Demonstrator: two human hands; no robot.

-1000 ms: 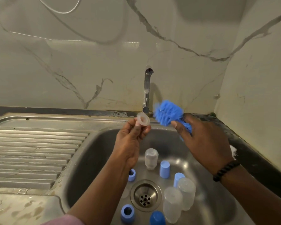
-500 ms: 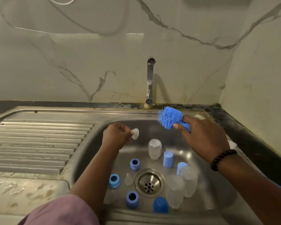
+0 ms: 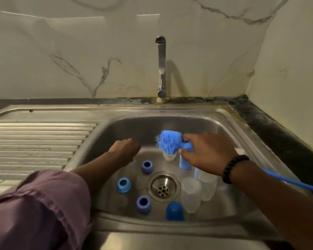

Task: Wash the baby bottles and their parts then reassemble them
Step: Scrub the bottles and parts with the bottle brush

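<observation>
Lowered since before: left hand (image 3: pixel 124 148), knuckles up, inside sink (image 3: pixel 229 127).

The left hand (image 3: pixel 124 150) is turned away with its fingers bent out of sight, so I cannot tell if it holds anything. The right hand (image 3: pixel 206 156) hides the neck of the brush (image 3: pixel 170 141), covers most of one bottle (image 3: pixel 169 156) and part of a blue cap (image 3: pixel 184 164), and the brush handle runs off the right edge. Some clear little parts (image 3: pixel 139 183) by the drain (image 3: pixel 163 186) are too faint to tell what they are.
</observation>
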